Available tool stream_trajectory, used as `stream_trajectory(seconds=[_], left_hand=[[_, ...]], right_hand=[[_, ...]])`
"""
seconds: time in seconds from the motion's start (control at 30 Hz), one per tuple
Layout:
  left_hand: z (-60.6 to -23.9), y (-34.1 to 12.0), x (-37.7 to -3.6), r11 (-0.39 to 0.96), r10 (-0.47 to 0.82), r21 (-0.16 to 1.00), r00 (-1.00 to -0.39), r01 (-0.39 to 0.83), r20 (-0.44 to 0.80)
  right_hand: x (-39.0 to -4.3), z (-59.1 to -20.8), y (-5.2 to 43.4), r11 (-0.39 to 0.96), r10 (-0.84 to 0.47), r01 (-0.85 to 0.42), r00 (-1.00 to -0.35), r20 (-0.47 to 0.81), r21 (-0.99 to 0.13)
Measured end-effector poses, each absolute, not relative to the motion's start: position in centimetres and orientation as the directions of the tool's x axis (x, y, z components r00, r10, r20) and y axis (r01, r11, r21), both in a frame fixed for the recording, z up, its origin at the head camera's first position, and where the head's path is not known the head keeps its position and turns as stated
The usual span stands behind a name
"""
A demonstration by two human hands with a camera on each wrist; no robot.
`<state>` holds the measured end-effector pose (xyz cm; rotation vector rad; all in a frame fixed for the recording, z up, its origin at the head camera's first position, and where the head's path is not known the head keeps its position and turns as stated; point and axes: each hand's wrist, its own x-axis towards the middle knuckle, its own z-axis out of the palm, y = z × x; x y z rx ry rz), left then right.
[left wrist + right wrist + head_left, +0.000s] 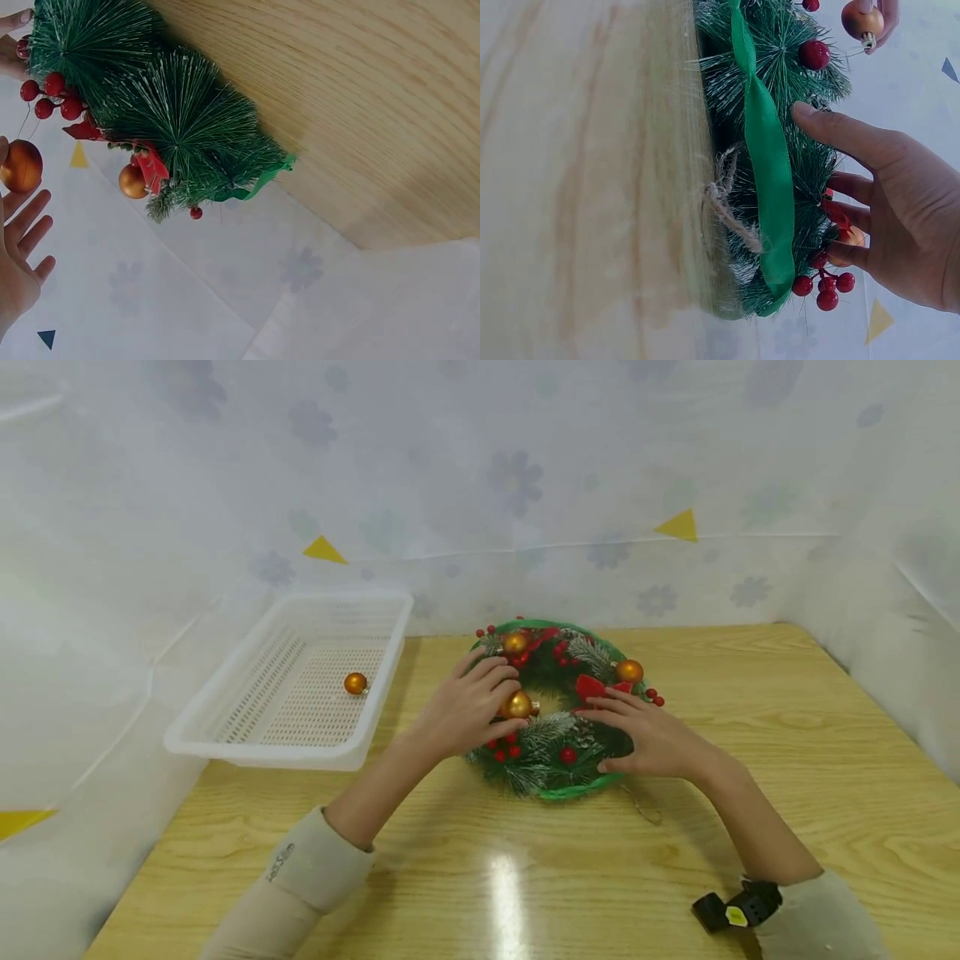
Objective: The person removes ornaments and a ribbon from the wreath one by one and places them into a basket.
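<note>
A green Christmas wreath (pixel 551 735) with frosted sprigs, red berries, red bows and green ribbon lies on the wooden table. Over its left side, my left hand (pixel 468 706) pinches a gold ornament ball (pixel 517 704), its metal cap pointing toward the wreath's middle. The left wrist view shows the same ball (pixel 21 166) at the fingertips, with a thin string above. My right hand (pixel 663 739) rests on the wreath's right side, fingers spread near a red bow (pixel 592 687). In the right wrist view its thumb (pixel 855 139) touches the greenery. Gold balls (pixel 515 643) (pixel 629 672) sit on the wreath's far side.
Left of the wreath, a white plastic basket (pixel 363 745) stands on the table with one gold ball (pixel 356 683) inside. A twine loop (pixel 731 210) hangs from the wreath's near side. White flowered sheeting (pixel 517 485) encloses the table's back and sides.
</note>
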<state>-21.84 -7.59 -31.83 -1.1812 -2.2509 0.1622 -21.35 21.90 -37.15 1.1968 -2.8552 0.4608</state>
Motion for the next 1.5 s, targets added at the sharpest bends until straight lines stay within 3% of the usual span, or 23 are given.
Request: stream_trajectory(seconds=[0.63,0.8,1.3,1.5], left_hand=[[-30.4,-9.2,-22.1,0.636,0.75,-0.382,-0.419,0.671,0.512],[-29.9,-10.7,-22.3,0.659,0.731,-0.371,-0.441,0.655,0.521],[-29.3,-19.0,-24.4,0.827,0.56,-0.309,-0.633,0.47,0.534],[-29.7,-22.7,-24.8,0.89,0.455,-0.223,-0.762,0.397,0.46]], right_hand=[[-21.3,-37.0,21.8,0.67,-0.692,-0.696,-0.711,0.121,-0.257],[-21.1,-36.9,21.8,0.661,-0.7,-0.707,-0.701,0.134,-0.252],[-21.1,-37.0,21.8,0.658,-0.701,-0.711,-0.698,0.142,-0.248],[-21.0,-36.9,21.8,0.662,-0.7,-0.706,-0.702,0.129,-0.252]])
